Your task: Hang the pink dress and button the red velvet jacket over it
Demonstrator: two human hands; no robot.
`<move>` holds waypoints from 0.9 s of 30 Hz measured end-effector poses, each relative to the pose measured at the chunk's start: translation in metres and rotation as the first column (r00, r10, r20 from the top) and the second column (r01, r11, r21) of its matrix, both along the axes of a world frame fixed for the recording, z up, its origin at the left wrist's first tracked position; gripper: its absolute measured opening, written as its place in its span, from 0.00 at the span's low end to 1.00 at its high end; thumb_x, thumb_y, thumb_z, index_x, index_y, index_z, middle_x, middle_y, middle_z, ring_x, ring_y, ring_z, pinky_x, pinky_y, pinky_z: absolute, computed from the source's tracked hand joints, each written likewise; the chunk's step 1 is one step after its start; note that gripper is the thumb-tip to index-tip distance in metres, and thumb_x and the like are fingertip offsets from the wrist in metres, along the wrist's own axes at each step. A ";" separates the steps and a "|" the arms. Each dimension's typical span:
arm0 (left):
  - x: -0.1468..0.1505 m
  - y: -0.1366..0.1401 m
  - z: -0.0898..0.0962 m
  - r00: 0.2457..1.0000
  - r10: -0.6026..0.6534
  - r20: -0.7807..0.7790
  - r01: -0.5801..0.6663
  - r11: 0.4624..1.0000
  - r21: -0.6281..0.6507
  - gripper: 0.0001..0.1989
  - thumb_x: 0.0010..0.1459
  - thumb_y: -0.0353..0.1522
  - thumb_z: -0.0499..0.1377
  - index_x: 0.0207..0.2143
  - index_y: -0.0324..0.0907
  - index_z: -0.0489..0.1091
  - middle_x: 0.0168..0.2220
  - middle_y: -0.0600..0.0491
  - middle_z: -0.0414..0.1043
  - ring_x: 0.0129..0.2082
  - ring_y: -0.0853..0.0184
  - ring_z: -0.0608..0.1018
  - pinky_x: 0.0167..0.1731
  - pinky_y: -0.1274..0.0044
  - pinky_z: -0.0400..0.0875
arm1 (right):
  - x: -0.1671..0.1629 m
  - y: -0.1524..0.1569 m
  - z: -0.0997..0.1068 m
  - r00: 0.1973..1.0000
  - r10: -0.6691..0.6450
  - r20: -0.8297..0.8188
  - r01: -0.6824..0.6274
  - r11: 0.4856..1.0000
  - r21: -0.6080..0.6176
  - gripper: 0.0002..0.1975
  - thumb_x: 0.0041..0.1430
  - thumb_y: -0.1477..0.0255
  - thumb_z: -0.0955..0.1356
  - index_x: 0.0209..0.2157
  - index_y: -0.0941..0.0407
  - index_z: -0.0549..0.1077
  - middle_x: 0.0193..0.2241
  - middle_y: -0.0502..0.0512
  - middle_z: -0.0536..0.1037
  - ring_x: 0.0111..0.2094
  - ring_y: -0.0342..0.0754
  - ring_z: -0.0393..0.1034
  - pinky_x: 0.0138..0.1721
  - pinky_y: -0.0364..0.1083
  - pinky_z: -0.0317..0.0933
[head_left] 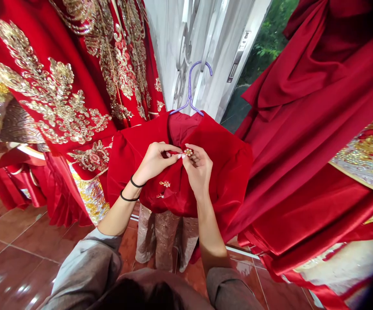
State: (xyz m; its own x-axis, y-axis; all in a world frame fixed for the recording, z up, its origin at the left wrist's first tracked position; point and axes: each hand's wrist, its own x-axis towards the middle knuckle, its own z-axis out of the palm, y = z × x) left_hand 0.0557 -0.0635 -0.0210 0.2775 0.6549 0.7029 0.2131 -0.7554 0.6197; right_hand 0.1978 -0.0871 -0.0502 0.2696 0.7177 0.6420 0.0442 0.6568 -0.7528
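Note:
A red velvet jacket [218,142] hangs on a purple hanger [190,84] in front of me. Both my hands meet at the upper middle of its front opening. My left hand [160,157] is closed, its thumb and forefinger pinching the jacket's front edge. Just beside it, my right hand [199,168] pinches at a gold flower-shaped button [188,152], fingertips almost touching the left ones. Lower on the front, a second gold flower fastener [164,184] shows, with another small one [160,196] below it. The fingers partly hide the exact grip.
A red gown with gold sequins [73,103] hangs close on the left. Dark red satin cloth [289,142] drapes on the right. Behind the hanger stands a white metal door [218,38] with a latch. Beige patterned fabric [165,239] hangs below the jacket over red floor tiles [21,262].

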 end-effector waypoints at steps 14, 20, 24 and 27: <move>0.007 -0.002 -0.004 0.994 0.107 0.009 -0.107 0.993 0.045 0.06 0.49 0.30 0.63 0.30 0.41 0.80 0.23 0.54 0.76 0.23 0.71 0.68 0.28 0.77 0.64 | 0.002 0.003 -0.006 0.993 -0.061 0.103 0.059 0.998 0.028 0.13 0.53 0.71 0.68 0.42 0.55 0.73 0.38 0.52 0.79 0.34 0.42 0.73 0.38 0.42 0.69; 0.012 0.001 -0.010 0.991 0.114 0.076 -0.115 0.993 0.001 0.06 0.48 0.31 0.64 0.29 0.41 0.80 0.22 0.54 0.74 0.22 0.72 0.68 0.25 0.78 0.62 | -0.002 0.003 -0.013 0.986 -0.117 0.118 0.111 0.992 0.056 0.14 0.55 0.72 0.68 0.45 0.55 0.73 0.39 0.52 0.78 0.33 0.42 0.72 0.36 0.43 0.69; 0.015 -0.002 -0.012 0.983 0.164 0.089 -0.167 0.985 0.035 0.06 0.49 0.31 0.64 0.29 0.41 0.80 0.22 0.54 0.74 0.23 0.71 0.68 0.26 0.78 0.62 | -0.010 -0.002 -0.012 0.978 -0.207 -0.026 0.208 0.977 0.043 0.14 0.54 0.71 0.69 0.44 0.55 0.73 0.41 0.55 0.78 0.37 0.44 0.73 0.39 0.44 0.70; 0.016 -0.004 -0.013 0.982 0.174 0.077 -0.179 0.982 0.066 0.06 0.49 0.30 0.63 0.30 0.41 0.80 0.24 0.54 0.76 0.24 0.70 0.69 0.28 0.77 0.64 | -0.013 -0.005 -0.007 0.979 -0.152 -0.137 0.154 0.988 0.003 0.15 0.51 0.72 0.70 0.43 0.56 0.71 0.37 0.54 0.78 0.36 0.45 0.74 0.40 0.45 0.71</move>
